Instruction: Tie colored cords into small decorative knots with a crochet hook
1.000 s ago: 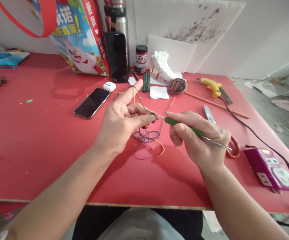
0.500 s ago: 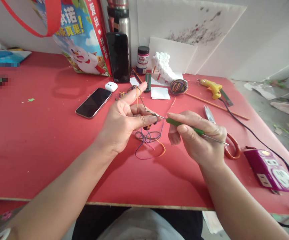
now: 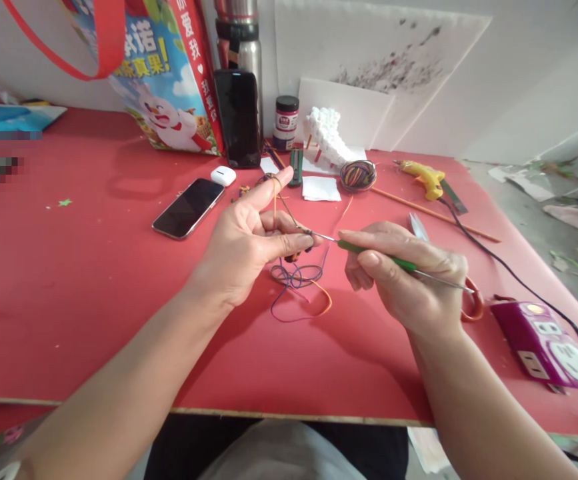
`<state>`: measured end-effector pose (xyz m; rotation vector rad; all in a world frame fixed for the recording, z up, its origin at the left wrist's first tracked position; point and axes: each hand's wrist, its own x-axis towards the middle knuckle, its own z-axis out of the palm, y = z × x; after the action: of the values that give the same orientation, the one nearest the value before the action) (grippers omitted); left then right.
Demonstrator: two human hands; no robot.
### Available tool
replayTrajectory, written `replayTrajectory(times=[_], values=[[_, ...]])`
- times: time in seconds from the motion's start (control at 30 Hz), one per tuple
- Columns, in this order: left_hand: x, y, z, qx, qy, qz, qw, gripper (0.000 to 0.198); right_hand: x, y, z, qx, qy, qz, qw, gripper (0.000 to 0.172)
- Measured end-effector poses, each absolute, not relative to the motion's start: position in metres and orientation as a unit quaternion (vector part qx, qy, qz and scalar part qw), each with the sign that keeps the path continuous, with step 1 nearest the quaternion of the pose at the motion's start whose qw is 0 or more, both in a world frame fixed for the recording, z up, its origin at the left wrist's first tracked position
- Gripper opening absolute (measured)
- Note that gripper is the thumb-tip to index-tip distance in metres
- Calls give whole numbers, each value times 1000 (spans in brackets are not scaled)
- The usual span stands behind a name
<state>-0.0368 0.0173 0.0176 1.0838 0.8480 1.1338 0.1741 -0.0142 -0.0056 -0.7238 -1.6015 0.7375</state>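
Observation:
Between the thumb and fingers of my left hand is a small dark and orange crochet piece, mostly hidden by the fingers. Yarn runs over the raised left index finger down to it. My right hand grips a crochet hook by its green handle, with a thin metal shaft jutting out at each end. The hook's left tip meets the piece at my left fingertips. Below, loose multicoloured yarn loops lie on the red table.
Beyond my hands are a yarn ball, a white crocheted item, a paint jar and two phones, one flat, one upright. To the right are orange-handled scissors, a yellow glue gun and a purple power strip.
My right hand has drawn the crochet hook slightly to the right, away from my left fingers. My left hand stays nearly still, holding the piece.

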Motion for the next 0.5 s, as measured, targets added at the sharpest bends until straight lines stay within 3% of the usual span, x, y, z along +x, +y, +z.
replayTrajectory(times=[0.33, 0.5], values=[[-40, 19, 21, 481, 387, 478, 625, 87, 177, -13, -2, -307, -717, 281, 559, 33], [-42, 22, 20, 495, 399, 476, 608, 96, 178, -13, -1, -315, -714, 274, 562, 32]])
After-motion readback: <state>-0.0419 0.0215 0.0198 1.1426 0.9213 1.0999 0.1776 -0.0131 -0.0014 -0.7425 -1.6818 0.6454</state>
